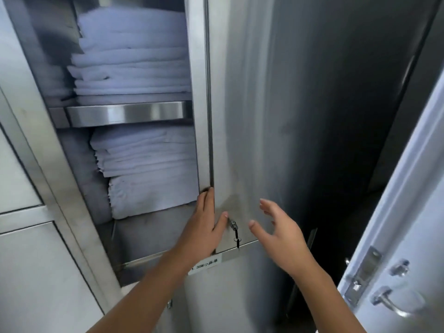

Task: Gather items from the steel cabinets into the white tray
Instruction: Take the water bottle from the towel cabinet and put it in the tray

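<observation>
Your left hand lies on the seam where the steel door meets the upright post. Its fingers run straight up the door's edge and the thumb is spread onto the door's face, just beside the key in the lock. Whether the fingertips hook behind the edge cannot be told. Your right hand hovers in front of the same door with its fingers wide and relaxed, holding nothing, its thumb pointing toward the key from the other side. What you are after sits the other way. The lower stack of folded white linen lies in the open compartment just up and to the left of your left fingertips, across the post. Its layers run flat and its folded edges face you. The upper stack rests on the steel shelf above it, farther off. Your left hand is clearly the nearer one, and the right would have to cross in front of it. The likely reach is therefore leftward and inward, sliding under a horizontal fold rather than pinching from above. The white tray is not in view, so you cannot yet judge the carry.
</observation>
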The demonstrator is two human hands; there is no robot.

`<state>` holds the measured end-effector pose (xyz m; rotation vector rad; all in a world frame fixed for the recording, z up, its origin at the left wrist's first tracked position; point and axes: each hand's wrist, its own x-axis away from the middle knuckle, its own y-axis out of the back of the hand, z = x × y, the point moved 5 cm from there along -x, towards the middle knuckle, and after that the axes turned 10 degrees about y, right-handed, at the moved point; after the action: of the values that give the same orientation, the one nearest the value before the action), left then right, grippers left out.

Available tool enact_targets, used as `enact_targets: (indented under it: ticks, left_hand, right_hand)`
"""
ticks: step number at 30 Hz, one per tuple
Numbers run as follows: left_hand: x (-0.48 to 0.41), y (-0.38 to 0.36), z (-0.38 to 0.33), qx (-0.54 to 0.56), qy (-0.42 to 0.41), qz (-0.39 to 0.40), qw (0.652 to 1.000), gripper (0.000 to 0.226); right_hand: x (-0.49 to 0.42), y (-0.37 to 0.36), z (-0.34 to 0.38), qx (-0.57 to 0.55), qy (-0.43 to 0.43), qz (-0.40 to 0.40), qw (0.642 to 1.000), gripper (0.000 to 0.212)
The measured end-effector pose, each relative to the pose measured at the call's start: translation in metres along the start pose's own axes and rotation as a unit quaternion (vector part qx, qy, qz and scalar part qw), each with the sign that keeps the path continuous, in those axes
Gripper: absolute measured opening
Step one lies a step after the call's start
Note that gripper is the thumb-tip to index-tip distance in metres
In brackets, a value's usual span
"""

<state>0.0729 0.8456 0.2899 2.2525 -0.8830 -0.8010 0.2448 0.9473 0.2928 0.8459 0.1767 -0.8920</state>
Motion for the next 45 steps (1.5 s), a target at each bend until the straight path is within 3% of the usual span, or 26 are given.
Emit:
enact_targets:
  ticks: [7, 17, 23, 28, 33, 41, 45]
  left_hand:
    - [-0.022, -0.05, -0.032, 0.045, -0.044, 0.061, 0.996, 0.069]
    - [-0.046, -0.087, -0.056, 0.024, -0.127, 0.118, 0.985, 0.06]
    - [-0.058, -0.081, -0.056, 0.053, -0.193, 0.088, 0.976, 0.04]
    - [-0.07, -0.091, -0.056, 0.04, -0.218, 0.102, 0.97, 0.051]
    - [-0.079, -0.099, -0.07, -0.049, -0.315, 0.091, 0.943, 0.053]
    - [-0.088, -0.117, -0.07, -0.043, -0.289, 0.139, 0.946, 0.053]
    - [-0.08, -0.117, -0.064, -0.039, -0.273, 0.119, 0.954, 0.051]
  right_hand:
    - [0.016, 0.039, -0.019, 0.022, -0.058, -0.042, 0.997, 0.065]
    - [0.012, 0.064, -0.023, 0.077, -0.095, -0.099, 0.987, 0.064]
    - [0.009, 0.058, -0.023, 0.082, -0.11, -0.118, 0.984, 0.064]
    - [0.006, 0.056, -0.027, 0.097, -0.116, -0.122, 0.981, 0.064]
    - [0.006, 0.057, -0.03, 0.111, -0.121, -0.132, 0.978, 0.064]
    - [0.014, 0.062, -0.04, 0.115, -0.141, -0.156, 0.971, 0.065]
    - [0.015, 0.06, -0.043, 0.126, -0.148, -0.147, 0.97, 0.063]
